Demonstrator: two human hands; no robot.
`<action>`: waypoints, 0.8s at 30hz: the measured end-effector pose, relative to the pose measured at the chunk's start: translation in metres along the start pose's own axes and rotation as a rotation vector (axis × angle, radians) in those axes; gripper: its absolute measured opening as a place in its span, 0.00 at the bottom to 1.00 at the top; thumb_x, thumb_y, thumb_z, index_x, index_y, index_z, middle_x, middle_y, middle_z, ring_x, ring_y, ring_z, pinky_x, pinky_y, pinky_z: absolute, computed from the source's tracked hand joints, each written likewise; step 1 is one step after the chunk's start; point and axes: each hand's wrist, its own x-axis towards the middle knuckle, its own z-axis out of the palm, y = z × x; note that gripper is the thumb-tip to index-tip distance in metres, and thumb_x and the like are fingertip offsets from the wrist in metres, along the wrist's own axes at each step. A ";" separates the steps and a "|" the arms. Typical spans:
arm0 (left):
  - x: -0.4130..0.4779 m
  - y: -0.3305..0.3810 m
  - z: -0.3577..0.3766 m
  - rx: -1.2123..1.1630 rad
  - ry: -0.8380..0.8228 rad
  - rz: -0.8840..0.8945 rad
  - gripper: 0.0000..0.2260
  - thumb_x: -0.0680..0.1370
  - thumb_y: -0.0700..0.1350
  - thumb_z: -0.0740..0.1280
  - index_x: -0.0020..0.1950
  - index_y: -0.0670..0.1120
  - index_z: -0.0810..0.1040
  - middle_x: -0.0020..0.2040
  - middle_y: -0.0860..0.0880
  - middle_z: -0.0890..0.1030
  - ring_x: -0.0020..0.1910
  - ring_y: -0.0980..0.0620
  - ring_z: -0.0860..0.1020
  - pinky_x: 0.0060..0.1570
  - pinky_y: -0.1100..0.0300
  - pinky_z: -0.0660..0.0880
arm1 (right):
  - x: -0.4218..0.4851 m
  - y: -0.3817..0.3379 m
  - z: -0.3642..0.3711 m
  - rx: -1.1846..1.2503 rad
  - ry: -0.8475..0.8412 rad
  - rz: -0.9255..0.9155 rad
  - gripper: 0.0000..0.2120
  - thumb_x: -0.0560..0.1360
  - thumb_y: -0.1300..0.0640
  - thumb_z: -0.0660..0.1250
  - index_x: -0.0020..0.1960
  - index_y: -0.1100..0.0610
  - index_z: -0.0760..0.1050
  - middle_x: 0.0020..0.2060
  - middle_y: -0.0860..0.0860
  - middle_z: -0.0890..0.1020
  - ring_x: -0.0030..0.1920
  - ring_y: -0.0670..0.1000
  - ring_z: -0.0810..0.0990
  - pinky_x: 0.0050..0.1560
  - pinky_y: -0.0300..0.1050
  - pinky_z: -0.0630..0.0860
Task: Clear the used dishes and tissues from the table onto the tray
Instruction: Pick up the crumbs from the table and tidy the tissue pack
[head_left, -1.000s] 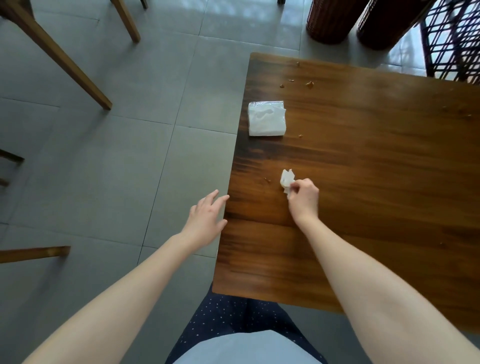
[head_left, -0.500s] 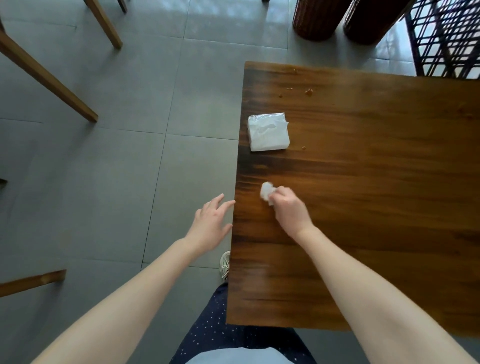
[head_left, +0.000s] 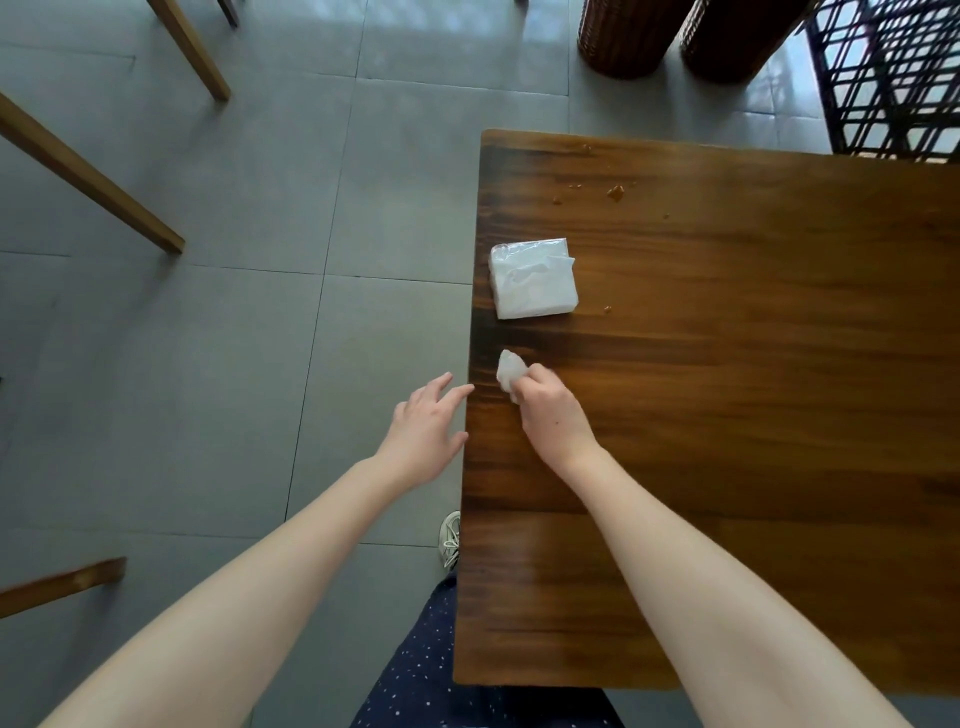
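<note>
White crumpled tissue (head_left: 510, 370) is pinched in the right hand (head_left: 553, 410). Grip is narrow, fingers curled round the wad's near-right part, the rest sticking out far-left past the fingertips. Wad sits low over the wooden counter (head_left: 753, 389), close to its left edge; whether it touches the wood, cannot tell. Right forearm runs diagonally over the counter from the near right.

Left hand (head_left: 423, 434): grip wide, fingers straight and spread, holding nothing. It hangs over the floor just left of the counter, index fingertip level with the counter's left edge; touching or not, cannot tell. Hands are near each other but apart, with the counter edge between them.

Tissue pack (head_left: 534, 279): white, square, clear wrap, flat on the counter just beyond the wad, close to the left edge. Not touching the wad.

Brown crumbs (head_left: 615, 192) are scattered near the counter's far-left corner; one more speck (head_left: 606, 309) lies just right of the pack.

Off the counter:
- grey tiled floor (head_left: 208, 338)
- wooden chair legs (head_left: 88, 176) far left
- two dark wicker baskets (head_left: 621, 36) beyond the far edge
- black metal lattice (head_left: 893, 78) far right
- white shoe (head_left: 451, 540) peeking out at the counter's left edge, near side
- dark dotted fabric (head_left: 415, 665) nearer than the shoe
</note>
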 end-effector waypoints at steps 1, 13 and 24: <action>0.002 0.001 0.000 -0.004 -0.003 0.003 0.27 0.78 0.48 0.64 0.76 0.53 0.59 0.77 0.46 0.57 0.74 0.44 0.59 0.69 0.48 0.59 | 0.006 0.010 -0.006 0.011 0.029 0.058 0.08 0.76 0.68 0.63 0.53 0.64 0.79 0.47 0.56 0.78 0.45 0.52 0.77 0.44 0.36 0.72; 0.016 0.012 0.006 -0.014 0.038 -0.051 0.27 0.78 0.48 0.64 0.76 0.53 0.59 0.77 0.45 0.58 0.74 0.43 0.59 0.69 0.47 0.59 | 0.003 -0.007 0.007 0.176 0.137 0.206 0.10 0.78 0.65 0.62 0.57 0.63 0.78 0.50 0.56 0.78 0.50 0.52 0.78 0.51 0.41 0.77; 0.025 0.008 -0.005 -0.012 0.053 -0.110 0.28 0.79 0.49 0.64 0.77 0.55 0.57 0.77 0.46 0.57 0.74 0.44 0.58 0.70 0.47 0.59 | 0.046 0.100 -0.062 0.185 0.355 0.567 0.10 0.76 0.68 0.63 0.55 0.64 0.79 0.49 0.58 0.80 0.50 0.57 0.79 0.48 0.38 0.69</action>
